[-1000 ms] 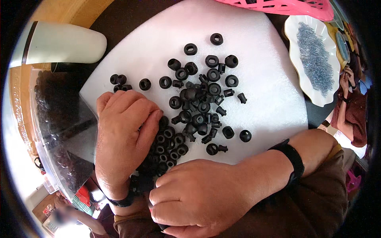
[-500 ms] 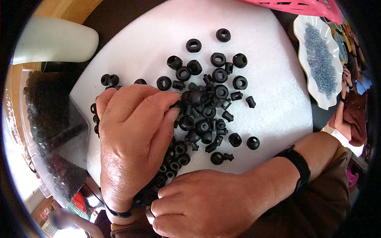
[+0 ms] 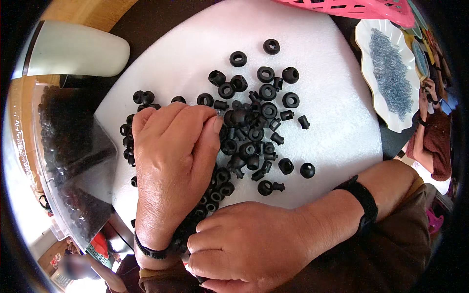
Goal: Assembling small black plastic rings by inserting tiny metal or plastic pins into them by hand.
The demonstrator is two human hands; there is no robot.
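My left hand (image 3: 177, 151) reaches over the pile of small black parts, its thumb and forefinger pinched together at the pile's left edge. Whatever those fingertips hold is too small and covered to make out. Below the pile, my right hand (image 3: 249, 244) is closed, back upward, with its fingers curled under; anything inside is hidden. Round black hollow beads (image 3: 268, 92) and small black stepped plugs (image 3: 303, 122) lie loose on a white foam sheet (image 3: 337, 112). More black beads (image 3: 215, 195) show between my two hands.
A clear plastic box (image 3: 73, 151) of black pieces stands at the left, below a pale green rounded container (image 3: 78, 49). On the right, a white scalloped dish (image 3: 365, 58) holds tiny clear bluish pieces (image 3: 391, 73). A pink basket (image 3: 351, 6) is at the top; other people's arms (image 3: 424, 136) show at the right.
My left hand has shifted slightly right against the view, its thumb tip higher beside the forefinger. My right thumb now shows lower down. The whole view has moved a little; the scattered parts look unchanged.
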